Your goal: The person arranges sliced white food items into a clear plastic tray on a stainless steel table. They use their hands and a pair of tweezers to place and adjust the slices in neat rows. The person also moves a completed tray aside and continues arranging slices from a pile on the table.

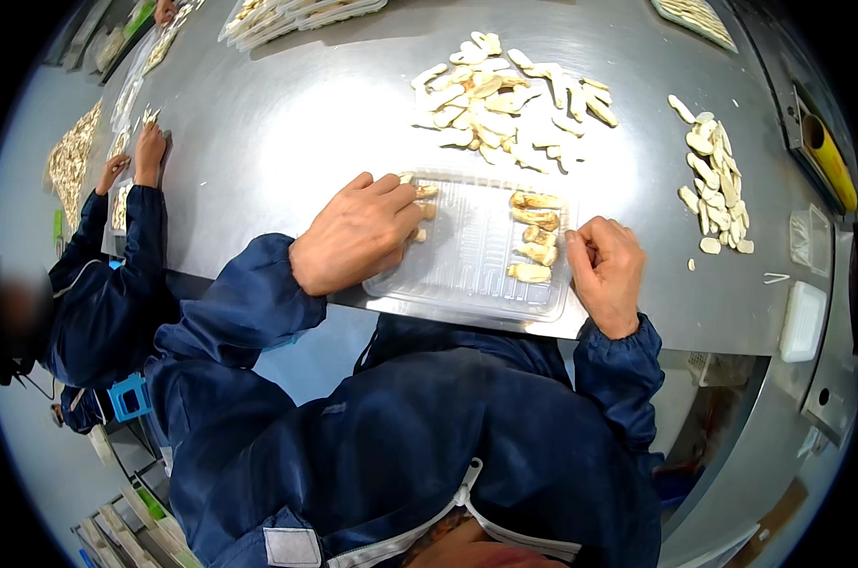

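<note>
A clear plastic tray [471, 302] lies at the near edge of the steel table. Along its right side runs a column of several browned mushroom pieces [537, 219]; a second column on its left is partly covered by my left hand [361, 234]. The fingers of that hand curl down over the tray's left side, and their tips are hidden. My right hand [606, 266] rests just beside the tray's right rim with its fingers curled; whether something is inside them cannot be seen. Beyond the tray is a loose heap of pale sliced mushrooms [496, 103].
A smaller pile of pale slices [717, 184] lies to the right, near white tweezers [777, 277] and a white plastic box [803, 321]. Filled clear trays [301, 18] are stacked at the far edge. At left, a co-worker's hands [150, 153] handle pieces at the same table [216, 142].
</note>
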The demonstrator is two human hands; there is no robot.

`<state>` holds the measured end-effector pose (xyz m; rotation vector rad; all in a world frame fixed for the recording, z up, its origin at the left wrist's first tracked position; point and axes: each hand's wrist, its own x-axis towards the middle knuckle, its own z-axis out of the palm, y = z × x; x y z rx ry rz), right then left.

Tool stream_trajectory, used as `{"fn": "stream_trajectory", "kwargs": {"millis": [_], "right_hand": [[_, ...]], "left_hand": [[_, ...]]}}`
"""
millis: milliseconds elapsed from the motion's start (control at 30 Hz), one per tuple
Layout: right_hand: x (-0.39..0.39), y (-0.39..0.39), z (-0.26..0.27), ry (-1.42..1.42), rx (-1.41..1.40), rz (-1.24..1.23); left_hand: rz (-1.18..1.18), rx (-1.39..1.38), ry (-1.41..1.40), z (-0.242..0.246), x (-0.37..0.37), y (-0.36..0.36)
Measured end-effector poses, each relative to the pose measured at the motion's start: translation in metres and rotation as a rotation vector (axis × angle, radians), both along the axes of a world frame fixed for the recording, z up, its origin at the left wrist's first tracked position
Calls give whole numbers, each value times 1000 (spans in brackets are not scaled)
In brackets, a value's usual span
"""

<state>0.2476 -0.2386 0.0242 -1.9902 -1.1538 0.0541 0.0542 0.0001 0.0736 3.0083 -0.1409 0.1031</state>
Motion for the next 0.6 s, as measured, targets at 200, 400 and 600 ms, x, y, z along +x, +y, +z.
{"fn": "stream_trajectory", "kwargs": {"millis": [200, 400, 600], "right_hand": [[1, -1, -1, -9, -13, 6], [2, -2, -3, -14, -11, -4], [2, -2, 1, -17, -29, -4]], "left_hand": [[-16, -103, 44, 23, 22, 2], [-184, -185, -183, 12, 116, 5], [-311, -176, -154, -14, 173, 1]]}}
